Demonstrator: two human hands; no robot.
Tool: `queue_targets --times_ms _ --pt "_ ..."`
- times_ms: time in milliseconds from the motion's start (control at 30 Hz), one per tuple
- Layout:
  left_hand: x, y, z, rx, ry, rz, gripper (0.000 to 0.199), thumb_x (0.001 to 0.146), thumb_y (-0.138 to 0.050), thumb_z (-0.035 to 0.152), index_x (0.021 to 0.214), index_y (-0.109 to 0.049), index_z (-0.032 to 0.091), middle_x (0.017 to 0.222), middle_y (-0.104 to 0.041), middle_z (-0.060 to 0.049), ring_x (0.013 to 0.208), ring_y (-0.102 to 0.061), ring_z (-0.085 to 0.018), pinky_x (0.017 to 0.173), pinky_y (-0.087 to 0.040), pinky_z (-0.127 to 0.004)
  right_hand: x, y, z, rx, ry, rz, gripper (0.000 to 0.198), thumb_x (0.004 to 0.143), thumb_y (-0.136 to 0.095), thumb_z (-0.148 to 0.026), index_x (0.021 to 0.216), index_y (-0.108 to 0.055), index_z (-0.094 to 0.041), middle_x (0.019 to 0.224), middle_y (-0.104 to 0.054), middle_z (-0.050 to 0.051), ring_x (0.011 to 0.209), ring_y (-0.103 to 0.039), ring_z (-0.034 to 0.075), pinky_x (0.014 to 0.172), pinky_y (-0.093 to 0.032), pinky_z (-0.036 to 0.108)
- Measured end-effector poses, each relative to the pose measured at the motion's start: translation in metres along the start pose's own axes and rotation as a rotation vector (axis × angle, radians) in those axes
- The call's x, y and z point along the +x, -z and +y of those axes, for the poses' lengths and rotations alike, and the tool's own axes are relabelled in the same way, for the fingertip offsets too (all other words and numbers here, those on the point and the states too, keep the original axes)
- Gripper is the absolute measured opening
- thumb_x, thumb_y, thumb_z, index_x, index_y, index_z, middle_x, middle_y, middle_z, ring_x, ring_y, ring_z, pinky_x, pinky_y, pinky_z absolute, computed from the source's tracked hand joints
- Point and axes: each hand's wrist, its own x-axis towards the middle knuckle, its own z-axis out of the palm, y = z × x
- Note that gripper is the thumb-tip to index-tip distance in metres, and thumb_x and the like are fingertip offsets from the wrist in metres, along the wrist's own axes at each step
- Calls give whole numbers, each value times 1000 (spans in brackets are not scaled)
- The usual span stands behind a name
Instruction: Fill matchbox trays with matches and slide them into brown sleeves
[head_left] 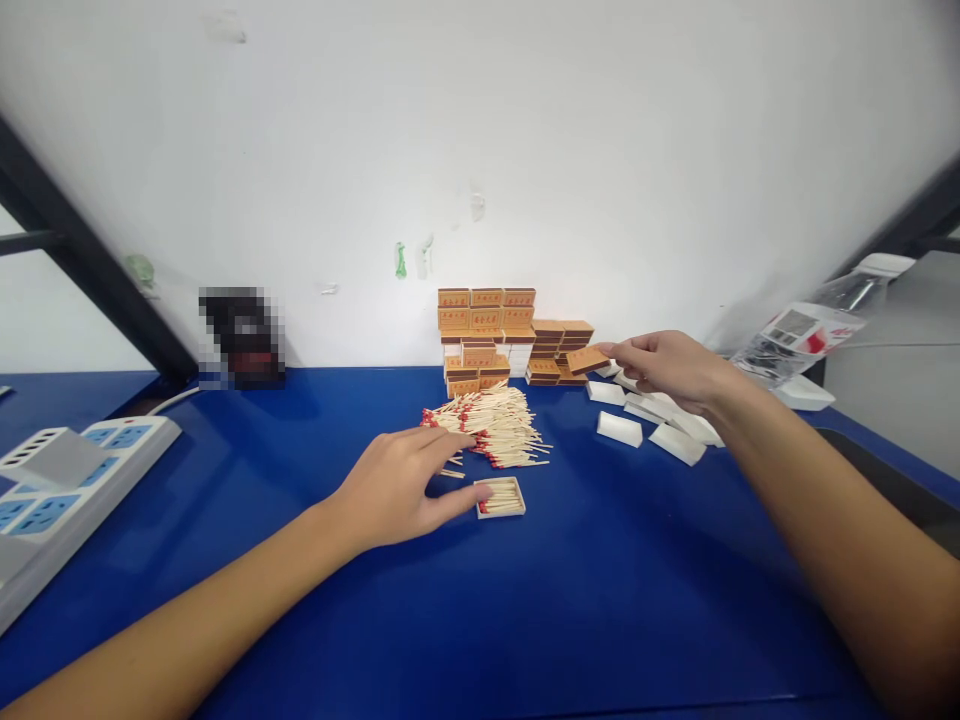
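Note:
My right hand (pixel 660 365) pinches an orange matchbox cover (pixel 587 359) by its right end, at the stacked covers; whether anything is inside it I cannot tell. My left hand (pixel 405 480) is open, its fingers stretched towards a heap of red-tipped matches (pixel 506 425). Its thumb tip touches the left end of a small white matchbox tray (pixel 501 513), which holds a layer of matches on the blue table (pixel 480 610). Behind the heap, orange matchboxes (pixel 486 318) stand stacked against the wall. More orange matchbox covers (pixel 562 335) are piled beside them.
White matchbox trays (pixel 619 428) lie scattered under and before my right hand. A clear plastic bottle (pixel 814 325) leans at the right. On the left are a power strip (pixel 97 465) and a dark, pixelated object (pixel 244 340). A white wall (pixel 337 150) bounds the back.

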Motion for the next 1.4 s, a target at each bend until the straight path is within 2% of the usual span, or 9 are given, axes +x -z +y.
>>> queue_targets --times_ms 67,200,400,533,633,733,867,1067,1400 --pt "2 2 1 -16 39 83 44 99 -62 52 124 -68 17 86 -70 -4 74 -64 -17 67 -53 -31 -21 -15 -9 181 103 -64 50 90 -71 -56 64 -42 -23 60 -31 -7 52 -24 9 48 -22 29" --pt "6 6 3 -104 110 185 56 94 -70 51 138 -60 18 97 -69 -4 85 -64 -18 76 -55 -34 -66 -64 -32 378 197 -285 49 89 -70 -59 69 -46 -22 60 -39 -6 52 -28 9 47 -20 26" --pt "6 5 2 -264 80 152 42 90 -77 39 125 -69 18 107 -72 -6 90 -65 -17 83 -55 -33 -99 -109 -40 434 195 -538 47 95 -60 -65 79 -52 -22 63 -46 -6 52 -38 9 47 -28 25" --pt "9 8 -6 -262 107 114 36 91 -77 39 120 -74 19 94 -72 -3 78 -62 -14 74 -52 -30 -94 -98 -29 208 404 -499 39 100 -56 -60 94 -58 -22 80 -59 -1 66 -51 13 59 -41 28" --pt "12 12 -16 -259 169 58 40 89 -79 42 123 -73 22 94 -74 -1 75 -63 -14 72 -52 -29 -91 -87 -25 -127 583 -561 39 87 -77 -56 105 -66 -23 93 -63 1 79 -55 16 68 -44 30" --pt "13 14 -24 -296 252 3 50 85 -82 47 128 -70 23 95 -76 0 76 -66 -14 71 -52 -28 -93 -83 -27 -338 626 -610 34 83 -83 -48 102 -69 -23 96 -63 2 81 -56 17 68 -43 30" --pt "15 17 -30 -330 292 -38 45 84 -83 49 120 -72 25 96 -77 2 78 -67 -14 72 -52 -27 -87 -76 -25 -321 651 -606 25 87 -78 -39 103 -69 -23 95 -66 2 80 -59 17 69 -45 30" --pt "16 18 -34 -402 292 -57 41 83 -84 46 118 -75 27 95 -76 2 79 -66 -14 72 -53 -25 -65 -59 -15 -119 565 -520 36 88 -74 -50 110 -67 -23 77 -62 -3 65 -56 14 61 -45 28" --pt "15 14 -29 -529 326 -68 42 78 -88 43 115 -78 26 90 -76 1 71 -62 -12 68 -52 -25 -67 -67 -15 6 507 -524 37 85 -79 -40 114 -67 -21 77 -56 -3 66 -53 12 56 -43 26"
